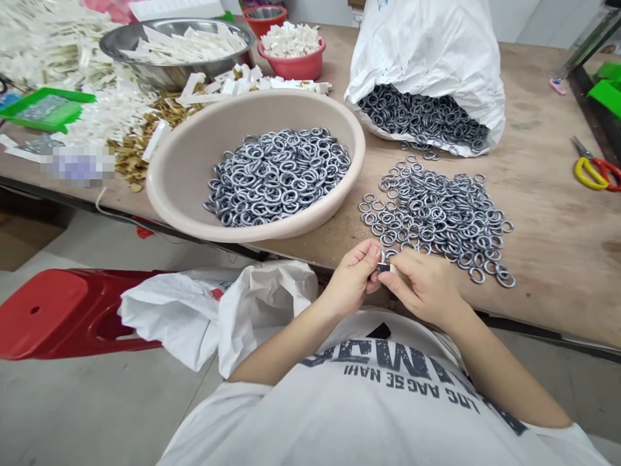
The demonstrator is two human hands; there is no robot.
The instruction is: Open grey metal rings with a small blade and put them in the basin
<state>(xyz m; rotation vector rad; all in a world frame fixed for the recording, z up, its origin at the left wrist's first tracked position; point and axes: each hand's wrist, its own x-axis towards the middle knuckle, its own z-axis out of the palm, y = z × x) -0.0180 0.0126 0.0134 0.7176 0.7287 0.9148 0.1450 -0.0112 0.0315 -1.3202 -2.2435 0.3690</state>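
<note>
At the table's front edge, my left hand [353,275] pinches a grey ring [381,256] between thumb and fingers. Close against it, my right hand [427,285] is closed on a small flat black piece, blade-like in shape [383,266], which touches or nearly touches the ring; its handle, if any, is hidden by my fingers. Just beyond both hands spreads a loose pile of grey rings [436,207] on the wooden table [548,259]. To the left stands a wide beige basin [179,155], with many similar rings heaped inside.
A white sack [427,45] lies open behind the pile, rings spilling out. Scissors [589,175] rest at far right. A steel bowl [165,74], a red bowl [295,65] and a green tray [72,113] hold small parts. A red stool [43,310] stands below left.
</note>
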